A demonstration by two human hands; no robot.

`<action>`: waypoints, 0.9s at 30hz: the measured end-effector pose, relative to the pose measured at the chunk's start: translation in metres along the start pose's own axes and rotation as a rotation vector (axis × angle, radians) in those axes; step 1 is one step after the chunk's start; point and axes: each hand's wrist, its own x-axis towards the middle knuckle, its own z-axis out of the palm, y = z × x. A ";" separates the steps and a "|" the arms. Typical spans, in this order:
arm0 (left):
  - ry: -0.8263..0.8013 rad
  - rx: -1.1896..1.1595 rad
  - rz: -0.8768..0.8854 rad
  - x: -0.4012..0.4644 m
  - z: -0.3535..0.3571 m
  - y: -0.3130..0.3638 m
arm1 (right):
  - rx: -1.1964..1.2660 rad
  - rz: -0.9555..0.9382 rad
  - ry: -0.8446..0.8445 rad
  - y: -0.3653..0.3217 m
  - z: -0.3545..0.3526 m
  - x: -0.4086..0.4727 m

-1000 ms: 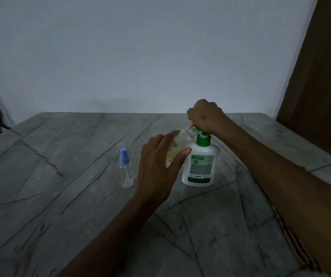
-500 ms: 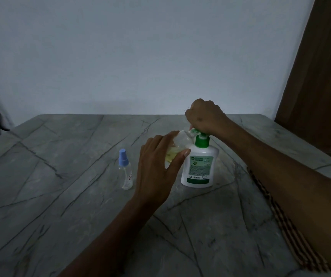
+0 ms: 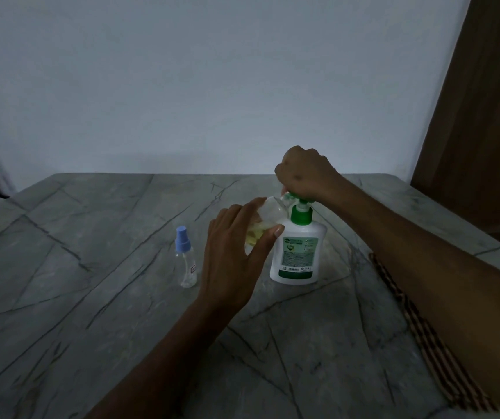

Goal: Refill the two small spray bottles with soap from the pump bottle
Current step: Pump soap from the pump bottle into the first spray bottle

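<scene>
The left hand (image 3: 236, 252) grips the uncapped spray bottle (image 3: 262, 228) under the nozzle of the pump bottle (image 3: 298, 252) on the table (image 3: 91, 297); the right hand (image 3: 303, 173) curls over the pump head (press slowly, mouth aligned).

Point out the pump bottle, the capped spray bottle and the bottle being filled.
pump bottle (image 3: 298, 255), head view, on its white labelled body.
capped spray bottle (image 3: 187, 264), head view, on its clear body below the blue cap.
bottle being filled (image 3: 273, 210), head view, on its clear shoulder above the left hand.
</scene>
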 end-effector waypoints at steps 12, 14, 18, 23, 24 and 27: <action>0.005 0.012 -0.017 0.000 0.000 0.000 | -0.086 -0.008 0.038 -0.001 0.000 0.002; 0.013 0.012 -0.012 0.001 0.000 0.001 | -0.078 -0.006 0.031 0.000 0.000 0.004; 0.006 0.008 0.003 0.000 0.001 -0.001 | -0.047 0.063 -0.015 0.007 0.008 0.005; 0.003 0.007 0.001 0.000 0.000 -0.001 | -0.078 0.020 0.013 0.001 0.001 0.001; 0.007 0.004 -0.004 0.000 0.000 0.001 | -0.060 0.002 0.016 0.000 0.000 0.001; 0.009 0.009 -0.005 0.001 -0.001 0.002 | -0.015 0.017 0.004 0.001 0.002 0.003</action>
